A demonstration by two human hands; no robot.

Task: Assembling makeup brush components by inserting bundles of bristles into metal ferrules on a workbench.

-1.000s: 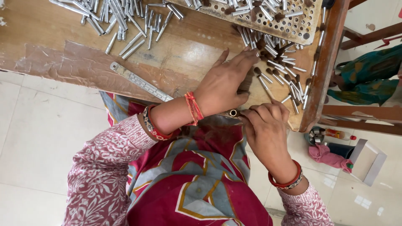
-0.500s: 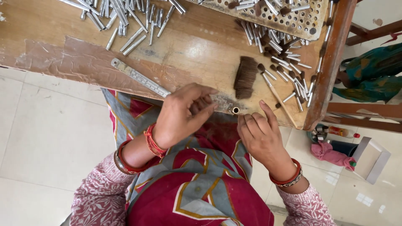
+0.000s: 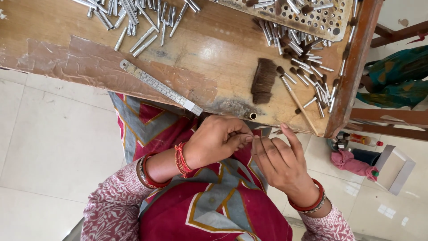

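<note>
One bristle tuft lies on the table; two hands pinch together.

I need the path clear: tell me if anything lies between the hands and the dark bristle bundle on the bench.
Nothing visible blocks it. The left hand and right hand meet just below the bench edge; bare wood separates them from the bristle bundle. A small metal tube sits at the edge, the ruler off to the left.

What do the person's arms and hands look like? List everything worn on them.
Both hands are bare, no gloves or visible rings. The left hand has red thread tied at the wrist and red bangles behind it. The right hand wears red bangles. Both sleeves are pink and white floral print.
</note>
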